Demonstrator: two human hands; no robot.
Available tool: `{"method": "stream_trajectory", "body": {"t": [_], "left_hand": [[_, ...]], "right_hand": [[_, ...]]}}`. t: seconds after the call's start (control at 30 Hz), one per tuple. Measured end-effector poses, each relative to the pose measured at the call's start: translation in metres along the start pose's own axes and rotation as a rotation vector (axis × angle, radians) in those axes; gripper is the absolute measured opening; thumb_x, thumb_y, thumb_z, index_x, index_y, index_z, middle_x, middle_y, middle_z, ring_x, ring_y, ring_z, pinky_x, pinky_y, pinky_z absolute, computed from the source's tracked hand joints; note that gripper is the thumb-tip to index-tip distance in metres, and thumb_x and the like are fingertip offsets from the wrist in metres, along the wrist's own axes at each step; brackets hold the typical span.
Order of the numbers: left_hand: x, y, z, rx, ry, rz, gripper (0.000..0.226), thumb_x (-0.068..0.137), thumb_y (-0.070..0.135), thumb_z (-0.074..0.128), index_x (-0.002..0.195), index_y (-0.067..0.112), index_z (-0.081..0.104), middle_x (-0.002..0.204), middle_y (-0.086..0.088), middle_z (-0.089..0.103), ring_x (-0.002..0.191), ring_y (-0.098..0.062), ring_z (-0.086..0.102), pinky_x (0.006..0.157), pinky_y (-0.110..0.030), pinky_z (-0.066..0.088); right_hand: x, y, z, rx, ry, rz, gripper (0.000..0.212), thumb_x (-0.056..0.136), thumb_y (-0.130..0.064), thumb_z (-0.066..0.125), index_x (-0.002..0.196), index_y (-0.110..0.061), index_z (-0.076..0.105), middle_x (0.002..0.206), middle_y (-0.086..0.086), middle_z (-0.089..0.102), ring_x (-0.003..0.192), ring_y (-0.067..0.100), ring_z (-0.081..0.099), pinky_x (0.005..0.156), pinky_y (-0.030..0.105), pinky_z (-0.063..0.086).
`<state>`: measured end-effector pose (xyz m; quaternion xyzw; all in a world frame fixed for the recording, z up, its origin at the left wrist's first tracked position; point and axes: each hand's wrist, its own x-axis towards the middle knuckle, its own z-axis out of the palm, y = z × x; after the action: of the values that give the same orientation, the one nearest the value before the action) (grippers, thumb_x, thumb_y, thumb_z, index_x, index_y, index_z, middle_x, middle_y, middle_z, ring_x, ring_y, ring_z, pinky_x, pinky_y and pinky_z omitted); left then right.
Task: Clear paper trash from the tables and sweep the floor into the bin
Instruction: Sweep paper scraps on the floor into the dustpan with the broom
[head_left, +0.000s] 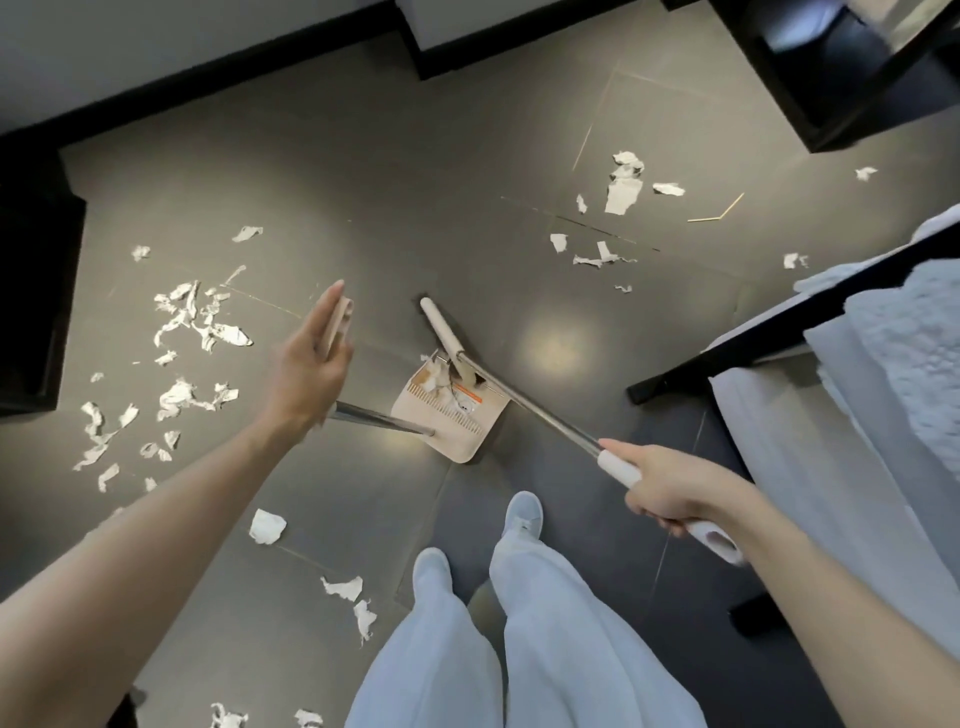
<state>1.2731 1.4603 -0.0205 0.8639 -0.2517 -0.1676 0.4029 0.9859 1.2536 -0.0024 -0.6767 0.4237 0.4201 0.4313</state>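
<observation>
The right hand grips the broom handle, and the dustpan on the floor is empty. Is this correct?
Not fully. The right hand does grip the broom handle, but the dustpan on the floor is not empty: the head view shows paper scraps lying in it.

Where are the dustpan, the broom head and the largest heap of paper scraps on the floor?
dustpan (460, 440), head view, bare tray near the front lip.
broom head (439, 325), head view, middle of the cream bar.
paper scraps (228, 335), head view, a white scrap in the left-hand heap.

Left hand (311, 364) flat, right hand (670, 488) gripping
</observation>
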Motion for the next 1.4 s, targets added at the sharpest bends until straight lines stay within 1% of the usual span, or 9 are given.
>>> {"method": "stream_trajectory", "body": {"t": [0.23,0.4,0.57,0.67,0.77,0.9,1.03,1.17,1.4], "left_hand": [[-0.017,-0.021,-0.025,0.083,-0.067,0.068,0.055,0.091,0.006,0.06,0.14,0.027,0.046,0.121,-0.014,0.064,0.101,-0.022,0.057,0.079,0.0,0.034],[-0.03,-0.046,-0.047,0.101,-0.177,0.155,0.059,0.09,0.01,0.06,0.138,0.043,0.045,0.114,0.005,0.064,0.077,0.007,0.058,0.073,0.003,0.035],[-0.043,-0.069,-0.05,0.063,-0.3,0.183,0.061,0.09,0.022,0.056,0.133,0.059,0.038,0.119,0.027,0.054,0.096,-0.001,0.058,0.087,-0.007,0.04],[-0.04,-0.074,-0.045,0.041,-0.288,0.203,0.06,0.088,0.023,0.055,0.136,0.054,0.038,0.113,0.028,0.057,0.083,-0.011,0.061,0.084,-0.029,0.048],[-0.032,-0.072,-0.04,0.014,-0.276,0.207,0.062,0.089,0.02,0.056,0.137,0.054,0.035,0.111,0.016,0.061,0.074,0.002,0.055,0.084,-0.025,0.047],[-0.025,-0.055,-0.029,0.037,-0.246,0.237,0.061,0.091,0.014,0.058,0.141,0.044,0.038,0.116,0.02,0.056,0.091,0.003,0.056,0.081,0.003,0.034],[-0.015,-0.045,-0.027,0.021,-0.271,0.216,0.06,0.092,0.013,0.059,0.142,0.039,0.04,0.12,0.013,0.06,0.092,-0.008,0.06,0.085,-0.007,0.04],[0.003,-0.034,-0.025,-0.028,-0.235,0.191,0.061,0.091,0.011,0.06,0.141,0.039,0.041,0.126,0.008,0.061,0.102,-0.004,0.057,0.082,0.002,0.035],[0.077,0.022,0.018,-0.079,-0.163,0.184,0.063,0.09,0.007,0.058,0.14,0.041,0.043,0.104,0.01,0.064,0.066,0.009,0.052,0.067,0.004,0.035]], "right_hand": [[-0.041,-0.005,0.03,0.072,0.147,0.011,0.083,0.079,-0.007,0.042,0.148,-0.047,0.018,0.074,0.008,0.063,0.044,0.016,0.051,0.049,0.025,0.048],[-0.045,-0.003,0.078,0.069,0.236,0.099,0.079,0.081,-0.007,0.04,0.149,-0.041,0.018,0.075,0.009,0.063,0.045,0.017,0.053,0.052,0.027,0.05],[-0.025,-0.009,0.136,0.098,0.175,0.29,0.033,0.085,-0.008,0.037,0.117,-0.008,0.041,0.058,0.009,0.058,0.045,0.02,0.052,0.051,0.025,0.043],[-0.022,-0.018,0.164,0.01,0.171,0.316,0.027,0.083,-0.009,0.038,0.11,-0.008,0.04,0.054,0.008,0.058,0.046,0.021,0.052,0.052,0.025,0.042],[-0.026,-0.028,0.191,-0.044,0.197,0.235,0.021,0.089,-0.02,0.048,0.107,-0.014,0.039,0.068,0.004,0.052,0.05,0.015,0.049,0.044,0.025,0.035],[-0.038,-0.039,0.196,0.004,0.064,0.193,0.027,0.091,-0.025,0.055,0.115,-0.015,0.046,0.063,0.004,0.056,0.037,0.013,0.046,0.041,0.02,0.039],[-0.057,-0.034,0.168,0.063,0.03,0.132,0.036,0.092,-0.023,0.053,0.127,-0.014,0.048,0.057,0.004,0.052,0.041,0.016,0.045,0.042,0.023,0.039],[-0.062,-0.021,0.138,0.315,0.079,0.119,0.069,0.091,-0.025,0.06,0.148,-0.04,0.024,0.06,0.005,0.051,0.043,0.014,0.043,0.042,0.022,0.041],[-0.021,-0.004,0.039,0.578,0.272,0.092,0.07,0.092,-0.022,0.062,0.149,-0.04,0.026,0.062,0.005,0.05,0.037,0.009,0.042,0.04,0.02,0.04]]}}
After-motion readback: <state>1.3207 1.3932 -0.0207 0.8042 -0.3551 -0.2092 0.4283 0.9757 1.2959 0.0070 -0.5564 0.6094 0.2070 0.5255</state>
